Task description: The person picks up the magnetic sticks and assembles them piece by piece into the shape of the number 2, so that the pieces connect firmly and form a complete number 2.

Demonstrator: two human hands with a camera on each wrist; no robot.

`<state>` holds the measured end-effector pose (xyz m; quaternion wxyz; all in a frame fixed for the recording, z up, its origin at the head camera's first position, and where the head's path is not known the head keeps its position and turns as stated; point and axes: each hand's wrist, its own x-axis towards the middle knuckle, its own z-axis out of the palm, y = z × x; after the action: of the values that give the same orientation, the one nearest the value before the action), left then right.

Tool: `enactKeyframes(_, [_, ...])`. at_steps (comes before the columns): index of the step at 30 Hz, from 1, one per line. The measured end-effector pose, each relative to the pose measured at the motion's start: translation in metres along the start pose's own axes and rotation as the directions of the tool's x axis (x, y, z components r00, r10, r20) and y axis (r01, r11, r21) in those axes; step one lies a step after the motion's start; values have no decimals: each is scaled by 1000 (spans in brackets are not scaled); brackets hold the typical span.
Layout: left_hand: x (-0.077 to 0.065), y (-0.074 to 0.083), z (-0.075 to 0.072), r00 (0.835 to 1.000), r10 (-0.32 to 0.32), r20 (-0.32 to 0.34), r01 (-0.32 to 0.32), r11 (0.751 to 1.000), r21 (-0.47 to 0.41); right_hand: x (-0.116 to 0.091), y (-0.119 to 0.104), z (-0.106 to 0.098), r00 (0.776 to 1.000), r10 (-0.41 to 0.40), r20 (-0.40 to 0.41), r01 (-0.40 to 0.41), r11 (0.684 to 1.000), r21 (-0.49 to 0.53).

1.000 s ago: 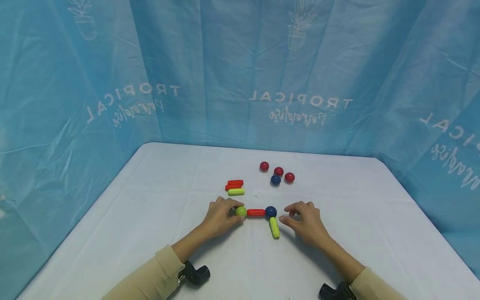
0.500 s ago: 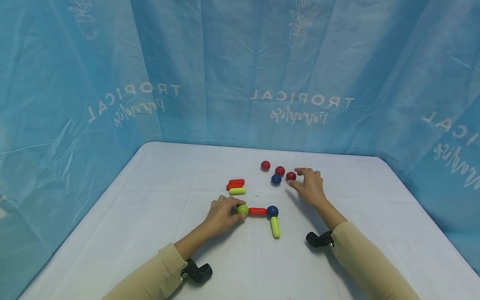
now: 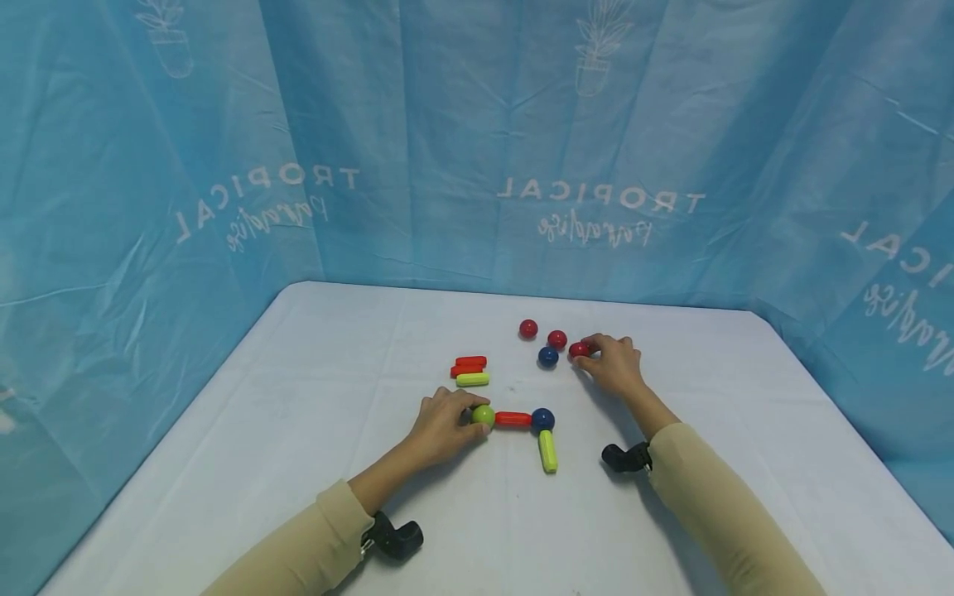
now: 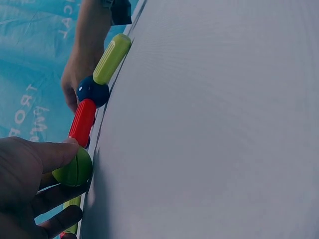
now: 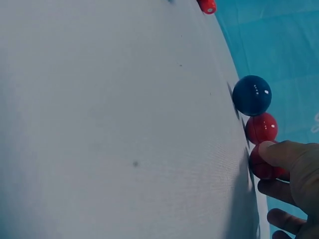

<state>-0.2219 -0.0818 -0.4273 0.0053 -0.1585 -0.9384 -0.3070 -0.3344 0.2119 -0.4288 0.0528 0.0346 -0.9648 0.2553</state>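
My left hand (image 3: pixel 441 426) pinches a green ball (image 4: pixel 75 168) between thumb and fingers. From that ball a red ridged stick (image 3: pixel 513 420) runs right to a dark blue ball (image 3: pixel 542 420). A yellow-green stick (image 3: pixel 548 452) joins the blue ball and points toward me. Farther back on the right, my right hand (image 3: pixel 615 364) pinches a red ball (image 5: pixel 262 162) between thumb and fingers. Close beside it sit another red ball (image 3: pixel 556 339) and a loose blue ball (image 3: pixel 547 357).
A third red ball (image 3: pixel 528 329) lies at the back of the white-covered table (image 3: pixel 335 348). Two red sticks (image 3: pixel 471 362) and a yellow-green stick (image 3: pixel 473 380) lie side by side beyond my left hand. Blue printed curtain (image 3: pixel 462 149) hangs around the table.
My right hand has moved from beside the joined blue ball back to a red ball and closed its fingers on it. My left hand keeps holding the green ball.
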Motion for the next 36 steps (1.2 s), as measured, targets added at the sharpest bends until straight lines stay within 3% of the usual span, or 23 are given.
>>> enactKeyframes(8, [0,0,0,1000,13,2,-13,1000,6,-28,9,-2,1000,-18,-5,19,999,27])
enactKeyframes(17, [-1,0,0,1000,-6,7,6,1000,2,-93,4,-8,997,-62,56,58,996,73])
enactKeyframes(24, [0,1,0,1000,-1,4,1,1000,8,-145,1,-8,984,-143,109,127,982,143])
enactKeyframes(31, [-1,2,0,1000,-2,1,2,1000,17,-174,-8,-4,965,-223,137,194,961,197])
enactKeyframes(36, [-1,3,-1,1000,-6,1,6,1000,20,-185,-17,-3,958,-233,168,193,955,225])
